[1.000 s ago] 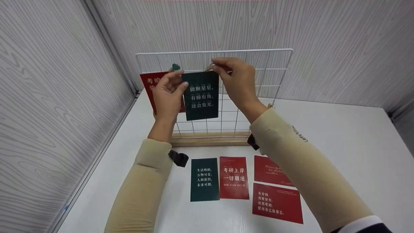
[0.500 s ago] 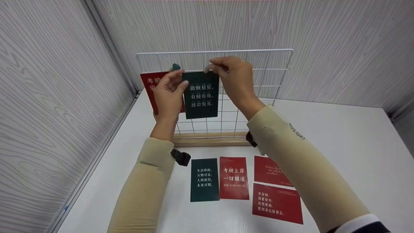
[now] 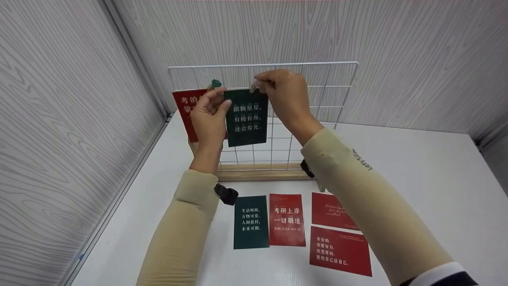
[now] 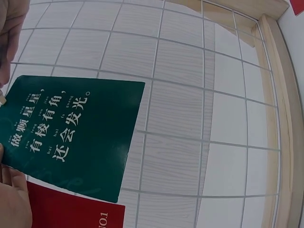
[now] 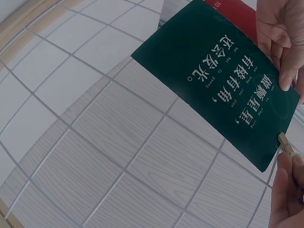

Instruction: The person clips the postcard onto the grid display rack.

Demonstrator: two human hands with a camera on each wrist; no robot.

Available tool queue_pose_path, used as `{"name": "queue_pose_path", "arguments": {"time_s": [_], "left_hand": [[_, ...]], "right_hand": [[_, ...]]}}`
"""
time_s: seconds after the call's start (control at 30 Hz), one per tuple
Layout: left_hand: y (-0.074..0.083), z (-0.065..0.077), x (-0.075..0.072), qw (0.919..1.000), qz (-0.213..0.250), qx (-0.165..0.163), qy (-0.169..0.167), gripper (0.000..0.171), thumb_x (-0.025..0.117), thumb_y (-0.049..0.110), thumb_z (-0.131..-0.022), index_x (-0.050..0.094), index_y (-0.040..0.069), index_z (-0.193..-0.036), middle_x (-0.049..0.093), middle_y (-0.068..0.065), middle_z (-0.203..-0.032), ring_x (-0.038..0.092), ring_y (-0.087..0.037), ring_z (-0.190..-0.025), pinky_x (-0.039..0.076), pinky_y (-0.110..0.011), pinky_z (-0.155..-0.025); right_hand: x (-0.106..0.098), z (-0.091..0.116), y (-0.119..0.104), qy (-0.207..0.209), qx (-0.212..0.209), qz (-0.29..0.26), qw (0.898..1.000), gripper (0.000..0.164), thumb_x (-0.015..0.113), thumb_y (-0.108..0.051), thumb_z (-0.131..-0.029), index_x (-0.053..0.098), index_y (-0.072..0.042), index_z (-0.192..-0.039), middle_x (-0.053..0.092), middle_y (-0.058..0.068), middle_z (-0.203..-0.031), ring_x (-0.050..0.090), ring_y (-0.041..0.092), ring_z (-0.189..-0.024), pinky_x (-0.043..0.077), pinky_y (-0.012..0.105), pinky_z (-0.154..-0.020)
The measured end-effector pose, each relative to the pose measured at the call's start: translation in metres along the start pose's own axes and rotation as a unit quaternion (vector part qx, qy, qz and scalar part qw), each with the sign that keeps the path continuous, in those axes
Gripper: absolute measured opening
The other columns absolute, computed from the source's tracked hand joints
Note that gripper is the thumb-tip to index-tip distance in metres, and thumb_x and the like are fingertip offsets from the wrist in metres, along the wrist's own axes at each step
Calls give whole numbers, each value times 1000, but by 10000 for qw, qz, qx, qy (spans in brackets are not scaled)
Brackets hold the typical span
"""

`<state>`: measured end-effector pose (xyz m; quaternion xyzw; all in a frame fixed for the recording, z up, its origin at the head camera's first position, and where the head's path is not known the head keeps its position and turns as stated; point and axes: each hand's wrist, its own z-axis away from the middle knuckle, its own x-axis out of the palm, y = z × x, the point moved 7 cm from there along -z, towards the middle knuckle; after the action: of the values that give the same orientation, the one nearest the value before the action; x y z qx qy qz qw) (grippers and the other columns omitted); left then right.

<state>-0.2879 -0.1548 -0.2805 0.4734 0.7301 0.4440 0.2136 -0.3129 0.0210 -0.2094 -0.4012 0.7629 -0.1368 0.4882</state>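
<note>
The green card point(image 3: 247, 137) is upright in front of the wire grid point(image 3: 309, 63), printed face toward you, top edge near the grid's second horizontal wire. Your left hand point(image 3: 208, 117) is clamped on the card's upper left edge, thumb on the printed face. Your right hand point(image 3: 289, 91) pinches the wooden clip point(image 5: 284, 140), whose tip overlaps the card's top edge; whether it also grips a wire cannot be told. Left of the card, partly behind your left hand, is the red card point(image 3: 188, 109), with a green heart ornament point(image 3: 216, 83) above. The grid stands in a wooden base point(image 3: 262, 175) on the white table point(image 3: 401, 167). Nearer you lie one more green card point(image 3: 251, 240) and three red cards point(image 3: 287, 240).
</note>
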Motion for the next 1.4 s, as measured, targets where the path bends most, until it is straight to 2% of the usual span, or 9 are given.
{"name": "queue_pose_path", "arguments": {"time_s": [0.27, 0.37, 0.53, 0.67, 0.83, 1.0, 1.2, 1.4], "left_hand": [[-1, 2, 2, 9997, 157, -1, 176, 25, 68, -2, -84, 68, 1, -109, 68, -9, -108, 64, -16, -96, 48, -26, -91], [0, 3, 2, 9996, 67, 129, 240, 24, 68, -1, -84, 68, 0, -108, 68, -9, -105, 64, -16, -93, 49, -26, -89], [2, 7, 1, 9974, -427, 470, 354, 24, 69, 1, -85, 69, 2, -108, 65, -9, -98, 61, -16, -88, 51, -26, -85], [3, 8, 1, 9952, -644, 600, 431, 24, 70, 3, -85, 70, 4, -109, 62, -9, -94, 57, -15, -88, 51, -25, -84], [5, 9, 2, 9941, -641, 706, 512, 24, 70, 1, -84, 69, 3, -108, 62, -9, -94, 57, -15, -88, 51, -25, -84], [6, 9, 2, 9933, -661, 777, 550, 26, 70, 1, -85, 66, 2, -110, 63, -8, -96, 57, -14, -89, 51, -26, -82], [6, 9, 0, 9928, -798, 750, 483, 27, 70, 3, -86, 64, 2, -111, 63, -9, -100, 58, -14, -92, 50, -25, -84], [4, 11, 0, 9935, -824, 668, 418, 27, 70, 5, -86, 64, 2, -112, 63, -9, -102, 59, -14, -94, 50, -24, -86]], "right_hand": [[2, -4, -1, -155, 66, 292, 9994, 21, 63, -17, -93, 73, -16, -111, 71, -3, -101, 63, 2, -80, 48, 12, -73], [3, -4, -4, -146, -116, 511, 9985, 21, 63, -17, -93, 72, -16, -112, 71, -3, -102, 64, 3, -84, 48, 14, -74], [4, 1, -7, 23, -600, 740, 9954, 24, 62, -14, -93, 70, -14, -116, 70, 0, -106, 64, 10, -95, 49, 18, -81], [6, 3, -5, 49, -711, 711, 9949, 28, 62, -11, -93, 67, -13, -121, 68, 1, -110, 62, 11, -96, 49, 18, -81], [10, 7, -3, -24, -838, 597, 9947, 35, 62, -8, -92, 62, -11, -127, 64, 4, -118, 63, 13, -98, 49, 17, -80], [13, 12, -1, -47, -1078, 315, 9937, 40, 62, -4, -92, 57, -8, -131, 59, 8, -125, 66, 16, -93, 52, 18, -77], [12, 21, 5, 267, -1684, 170, 9852, 42, 62, -3, -91, 55, -6, -132, 59, 12, -125, 68, 18, -87, 53, 21, -72], [10, 31, 9, 612, -2226, 15, 9730, 39, 62, -4, -91, 56, -4, -130, 59, 12, -123, 67, 18, -89, 53, 21, -71]]}}
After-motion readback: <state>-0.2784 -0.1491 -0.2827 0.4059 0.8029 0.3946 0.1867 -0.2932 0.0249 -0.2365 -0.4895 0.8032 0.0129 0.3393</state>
